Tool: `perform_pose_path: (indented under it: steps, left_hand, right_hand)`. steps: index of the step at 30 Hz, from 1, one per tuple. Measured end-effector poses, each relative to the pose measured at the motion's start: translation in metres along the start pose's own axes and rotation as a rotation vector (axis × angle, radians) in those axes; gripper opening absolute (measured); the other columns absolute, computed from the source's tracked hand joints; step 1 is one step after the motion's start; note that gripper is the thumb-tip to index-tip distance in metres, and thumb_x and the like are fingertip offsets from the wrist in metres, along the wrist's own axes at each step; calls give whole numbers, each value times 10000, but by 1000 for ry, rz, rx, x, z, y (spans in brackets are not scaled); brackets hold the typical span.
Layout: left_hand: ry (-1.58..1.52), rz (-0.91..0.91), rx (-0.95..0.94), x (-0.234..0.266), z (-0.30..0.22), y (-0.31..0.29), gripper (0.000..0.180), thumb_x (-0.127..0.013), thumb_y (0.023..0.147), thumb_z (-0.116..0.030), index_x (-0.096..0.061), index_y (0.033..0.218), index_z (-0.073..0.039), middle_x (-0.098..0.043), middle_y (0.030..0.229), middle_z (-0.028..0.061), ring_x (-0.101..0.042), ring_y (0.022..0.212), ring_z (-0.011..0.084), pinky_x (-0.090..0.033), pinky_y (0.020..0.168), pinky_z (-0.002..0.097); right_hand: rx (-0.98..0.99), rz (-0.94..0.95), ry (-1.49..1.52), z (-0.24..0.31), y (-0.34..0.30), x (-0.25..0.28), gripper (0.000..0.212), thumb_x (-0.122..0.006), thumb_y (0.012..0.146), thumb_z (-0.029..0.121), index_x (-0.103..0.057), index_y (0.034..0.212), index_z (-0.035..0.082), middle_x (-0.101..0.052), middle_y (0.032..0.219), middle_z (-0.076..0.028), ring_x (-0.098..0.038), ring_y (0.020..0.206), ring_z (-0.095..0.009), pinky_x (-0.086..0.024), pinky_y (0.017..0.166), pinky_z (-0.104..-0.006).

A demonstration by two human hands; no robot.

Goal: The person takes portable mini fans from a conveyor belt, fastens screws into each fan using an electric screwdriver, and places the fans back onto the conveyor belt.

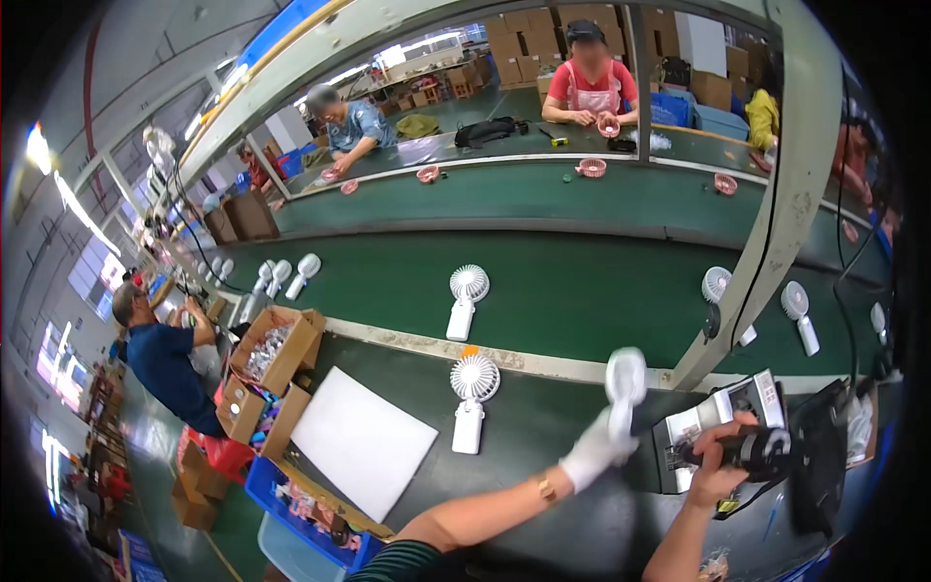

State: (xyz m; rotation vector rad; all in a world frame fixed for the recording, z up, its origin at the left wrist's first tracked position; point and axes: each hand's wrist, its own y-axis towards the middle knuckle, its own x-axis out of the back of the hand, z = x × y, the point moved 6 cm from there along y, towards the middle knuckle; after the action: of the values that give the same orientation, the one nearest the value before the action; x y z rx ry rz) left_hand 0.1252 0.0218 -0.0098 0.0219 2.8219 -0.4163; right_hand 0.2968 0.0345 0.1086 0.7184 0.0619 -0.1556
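My left hand [599,454], in a white glove, is closed around the handle of a white handheld fan [626,378]. The fan is held upright over the work table and its head is blurred. My right hand [720,464] is bare and wraps around a black cylindrical device [761,450] whose kind I cannot make out. Behind and beside that hand is an open box [684,427] with printed panels. A second white handheld fan [469,429] lies on the dark table, left of my left hand. Another white fan [461,320] rests on the green belt beyond it.
A white foam sheet [364,441] lies at the left, beside cardboard boxes [303,341] of small parts and a blue bin [264,477]. A metal post [776,233] rises at the right, near a black bag [824,456]. Co-workers sit across the green belt [572,281] and at the left.
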Motion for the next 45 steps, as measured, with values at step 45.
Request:
perform_pose_path:
  steps: [45]
  left_hand:
    - [-563,40,146,-16,51,-26,181,-597,821,-28,-534,990,-10,-624,872,98,-621,744,185,-520,695,300]
  right_hand:
    - [-376,83,535,-35,-13,-45,474,-624,759,-44,-378,1162,-11,-531,665,-51,-508,542,-103,-418,494,-232]
